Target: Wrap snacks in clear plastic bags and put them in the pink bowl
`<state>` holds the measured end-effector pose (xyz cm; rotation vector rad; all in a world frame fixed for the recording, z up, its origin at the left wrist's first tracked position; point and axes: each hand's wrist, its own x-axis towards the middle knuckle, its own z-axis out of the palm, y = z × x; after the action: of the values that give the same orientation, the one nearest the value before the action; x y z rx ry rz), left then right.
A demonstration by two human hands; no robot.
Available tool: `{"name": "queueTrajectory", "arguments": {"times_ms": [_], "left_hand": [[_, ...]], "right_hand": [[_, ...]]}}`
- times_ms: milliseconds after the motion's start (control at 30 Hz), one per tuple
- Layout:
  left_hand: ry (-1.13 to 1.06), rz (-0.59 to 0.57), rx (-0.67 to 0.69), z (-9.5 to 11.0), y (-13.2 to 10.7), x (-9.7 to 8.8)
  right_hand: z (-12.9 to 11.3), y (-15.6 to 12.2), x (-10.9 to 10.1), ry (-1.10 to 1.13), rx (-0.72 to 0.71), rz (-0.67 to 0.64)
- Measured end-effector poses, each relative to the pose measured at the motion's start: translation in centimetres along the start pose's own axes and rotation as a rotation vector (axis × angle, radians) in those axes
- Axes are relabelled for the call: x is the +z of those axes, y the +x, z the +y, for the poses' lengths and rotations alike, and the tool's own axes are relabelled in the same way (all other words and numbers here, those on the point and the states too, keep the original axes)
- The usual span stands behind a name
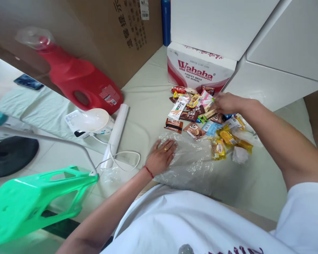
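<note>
My left hand (pixel 161 155) lies flat with fingers stretched out on the left end of a clear plastic bag (pixel 193 165) spread on the pale green cloth. My right hand (pixel 224 102) reaches into a heap of several small wrapped snacks (pixel 196 113); its fingers curl down onto a pink and white packet (pixel 206 100), and whether they grip it is hidden. Yellow wrapped cakes (pixel 226 139) lie beside the bag's far right edge. A brown wafer packet (pixel 174 125) lies just beyond my left hand.
A white and red Wahaha carton (pixel 198 68) stands behind the snacks, with white boxes (pixel 281 53) to its right. A big cardboard box (pixel 116 31), a red jug (pixel 82 83), a white paper roll (pixel 118 130), a white bowl-shaped device (pixel 91 121) with cable and a green plastic stool (pixel 34 201) sit at left.
</note>
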<state>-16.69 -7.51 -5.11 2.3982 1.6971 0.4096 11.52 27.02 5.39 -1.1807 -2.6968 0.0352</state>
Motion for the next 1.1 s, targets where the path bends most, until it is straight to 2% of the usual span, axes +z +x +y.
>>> {"name": "queueTrajectory", "arguments": {"times_ms": [100, 167, 267, 400, 533, 600, 667, 733, 800, 900, 933, 1000, 1100], "left_hand": [[-0.008, -0.003, -0.003, 0.0, 0.0, 0.0], [-0.012, -0.007, -0.008, 0.0, 0.0, 0.0], [-0.008, -0.018, -0.019, 0.1, 0.0, 0.0], [0.000, -0.032, -0.028, 0.1, 0.0, 0.0], [0.002, -0.026, -0.034, 0.4, -0.2, 0.0], [0.011, -0.004, -0.071, 0.6, -0.2, 0.0], [0.021, 0.012, -0.113, 0.8, -0.3, 0.1], [0.018, 0.004, -0.132, 0.9, -0.3, 0.1], [-0.001, -0.020, -0.129, 0.8, -0.3, 0.0], [-0.048, -0.055, -0.119, 0.1, -0.3, -0.2], [-0.062, -0.065, -0.116, -0.3, -0.4, -0.3], [-0.066, -0.067, -0.113, -0.9, -0.7, -0.5], [-0.024, -0.032, -0.101, -1.3, -1.3, -0.5]], "right_hand": [[-1.9, 1.9, -0.3, 0.036, -0.159, -0.326], [-2.8, 2.0, -0.8, -0.046, -0.198, -0.405], [-3.6, 0.7, -1.4, -0.197, -0.251, -0.475], [-3.9, -2.5, -1.7, -0.248, -0.227, -0.453], [-3.5, -6.7, -3.4, -0.156, 0.007, -0.415], [-3.7, -9.2, -4.9, -0.139, 0.134, -0.307], [-5.0, -11.6, -6.4, -0.056, 0.202, -0.181], [-7.6, -13.6, -7.0, 0.145, 0.191, -0.161], [-11.2, -14.9, -6.2, 0.406, 0.097, -0.264], [-16.7, -15.4, -2.8, 0.634, -0.120, -0.453], [-18.1, -15.4, -1.4, 0.623, -0.173, -0.498], [-20.4, -15.5, 1.1, 0.459, -0.194, -0.516], [-22.3, -16.3, 3.5, 0.155, -0.114, -0.358]]}}
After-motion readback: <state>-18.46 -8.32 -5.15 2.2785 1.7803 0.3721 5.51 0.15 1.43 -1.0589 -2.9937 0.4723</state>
